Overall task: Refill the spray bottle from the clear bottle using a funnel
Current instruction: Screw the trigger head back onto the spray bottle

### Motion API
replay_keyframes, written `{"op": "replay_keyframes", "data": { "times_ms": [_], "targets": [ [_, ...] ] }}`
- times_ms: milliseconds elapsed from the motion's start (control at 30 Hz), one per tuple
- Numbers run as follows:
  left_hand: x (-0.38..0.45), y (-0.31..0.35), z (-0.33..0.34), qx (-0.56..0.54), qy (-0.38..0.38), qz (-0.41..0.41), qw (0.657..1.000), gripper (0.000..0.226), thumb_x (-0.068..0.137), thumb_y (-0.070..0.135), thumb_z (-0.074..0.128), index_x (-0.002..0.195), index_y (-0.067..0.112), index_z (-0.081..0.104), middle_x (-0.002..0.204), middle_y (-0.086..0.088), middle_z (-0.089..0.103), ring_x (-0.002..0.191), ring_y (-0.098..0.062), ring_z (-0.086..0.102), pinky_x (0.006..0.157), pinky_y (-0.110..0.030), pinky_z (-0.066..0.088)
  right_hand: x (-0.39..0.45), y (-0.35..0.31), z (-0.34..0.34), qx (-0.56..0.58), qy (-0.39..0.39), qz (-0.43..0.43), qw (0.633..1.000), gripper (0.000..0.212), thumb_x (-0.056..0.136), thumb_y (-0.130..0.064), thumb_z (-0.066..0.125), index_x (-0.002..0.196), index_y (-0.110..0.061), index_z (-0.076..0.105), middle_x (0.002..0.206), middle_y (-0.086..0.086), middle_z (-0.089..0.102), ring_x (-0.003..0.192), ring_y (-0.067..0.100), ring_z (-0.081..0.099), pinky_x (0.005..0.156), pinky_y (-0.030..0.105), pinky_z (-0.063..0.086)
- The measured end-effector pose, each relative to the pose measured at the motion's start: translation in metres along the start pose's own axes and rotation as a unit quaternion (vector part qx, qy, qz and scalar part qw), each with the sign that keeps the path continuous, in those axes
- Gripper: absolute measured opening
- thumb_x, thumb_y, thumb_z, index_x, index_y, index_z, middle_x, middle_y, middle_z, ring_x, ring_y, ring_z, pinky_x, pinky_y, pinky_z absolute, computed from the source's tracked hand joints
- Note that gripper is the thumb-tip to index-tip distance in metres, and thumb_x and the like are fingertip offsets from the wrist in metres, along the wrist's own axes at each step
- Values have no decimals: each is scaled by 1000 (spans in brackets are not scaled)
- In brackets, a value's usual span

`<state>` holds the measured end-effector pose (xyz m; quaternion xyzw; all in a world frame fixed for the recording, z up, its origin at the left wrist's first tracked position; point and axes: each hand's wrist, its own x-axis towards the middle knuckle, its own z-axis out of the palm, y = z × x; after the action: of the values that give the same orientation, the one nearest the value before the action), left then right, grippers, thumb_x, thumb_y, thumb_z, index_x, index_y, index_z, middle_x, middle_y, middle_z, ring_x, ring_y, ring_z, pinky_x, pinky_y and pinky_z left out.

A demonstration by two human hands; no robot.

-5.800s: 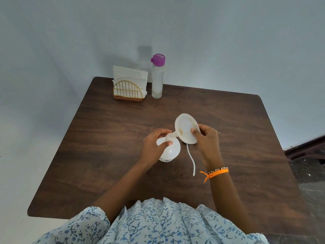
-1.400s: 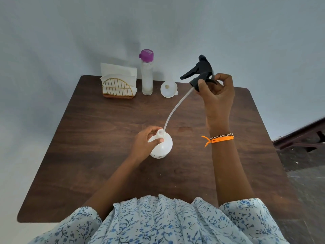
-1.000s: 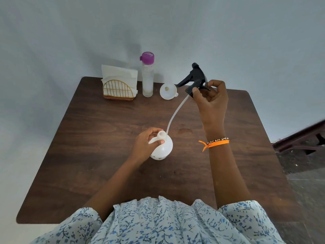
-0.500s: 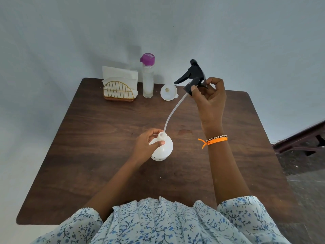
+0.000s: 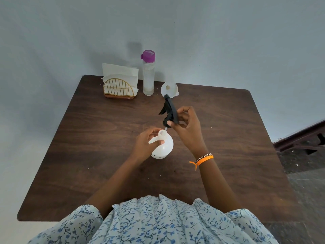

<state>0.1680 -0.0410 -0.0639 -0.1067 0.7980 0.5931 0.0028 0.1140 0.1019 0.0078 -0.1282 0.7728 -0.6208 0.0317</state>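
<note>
A round white spray bottle (image 5: pixel 163 147) stands in the middle of the brown table (image 5: pixel 98 138), and my left hand (image 5: pixel 146 143) grips its neck and handle. My right hand (image 5: pixel 186 127) pinches the black spray head (image 5: pixel 169 111) just above the bottle's open mouth. Only a short piece of its white tube (image 5: pixel 165 129) shows above the opening. A white funnel (image 5: pixel 169 88) lies on the table behind the spray head. The clear bottle (image 5: pixel 148 74) with a purple cap stands at the back, capped.
A gold wire napkin holder (image 5: pixel 119 85) with white napkins stands at the back left beside the clear bottle. The wall rises right behind the table. A dark wooden piece of furniture (image 5: pixel 302 138) sits off the table's right side.
My right hand has come down from high above the table to the bottle's mouth, and most of the tube has gone into the bottle. My left hand has kept its grip.
</note>
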Motion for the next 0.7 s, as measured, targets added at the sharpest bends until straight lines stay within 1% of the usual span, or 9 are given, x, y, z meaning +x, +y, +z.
{"op": "replay_keyframes", "data": {
  "times_ms": [67,133,233,300,333,433,533,567,700],
  "targets": [
    [1,-2,0,1,0,-1,1000,33,80,21,70,108,31,56,112,10,59,105,-13,55,73,-16,45,-3,6,3,-14,-10,3,1000,41,74,-3,73,88,-29,44,99,9,65,92,18,65,79,17,51],
    [1,-4,0,-3,1,1,1000,32,80,20,70,107,31,56,111,10,60,105,-14,56,73,-16,45,-4,10,5,-10,-14,7,1000,40,76,-3,71,89,-29,43,98,9,65,91,18,65,78,15,50],
    [1,-6,1,-5,3,7,1000,32,80,19,70,107,30,57,110,10,60,104,-14,56,77,-20,46,-5,12,6,-12,-20,10,1000,35,78,-2,68,92,-23,43,100,10,65,92,18,64,81,17,50],
    [1,-7,1,1,7,6,1000,31,80,20,70,106,30,57,108,11,60,102,-12,56,76,-20,45,-5,13,7,-18,-27,8,999,33,79,-1,67,96,-17,43,101,10,65,94,18,64,83,19,51],
    [2,-8,2,3,9,5,1000,30,80,20,70,106,29,57,108,11,59,101,-12,56,76,-20,46,-5,14,7,-24,-31,6,999,33,79,-1,66,97,-16,43,101,9,65,93,18,64,82,17,50],
    [3,-12,3,7,10,1,1000,31,80,21,70,109,24,60,108,8,61,102,-14,57,80,-26,47,-7,16,10,-48,-47,1,998,35,79,1,66,99,-15,41,102,7,64,92,16,62,78,8,46],
    [3,-14,4,9,17,-3,1000,30,80,20,71,107,26,59,105,11,60,99,-9,56,76,-19,43,-9,20,10,-81,-63,-8,995,35,80,2,63,103,-13,41,101,5,62,93,16,61,77,6,45],
    [4,-15,4,12,18,-3,1000,31,80,21,71,109,25,60,106,11,60,100,-9,55,76,-19,42,-9,20,10,-90,-66,-9,994,35,81,3,62,105,-11,41,100,2,61,92,15,60,76,6,45],
    [5,-20,5,15,10,1,1000,34,80,23,70,113,22,60,114,6,63,106,-13,56,85,-30,44,-9,24,7,-113,-78,-13,990,35,83,2,60,112,-4,42,101,0,57,91,10,56,75,2,42]
  ]
}}
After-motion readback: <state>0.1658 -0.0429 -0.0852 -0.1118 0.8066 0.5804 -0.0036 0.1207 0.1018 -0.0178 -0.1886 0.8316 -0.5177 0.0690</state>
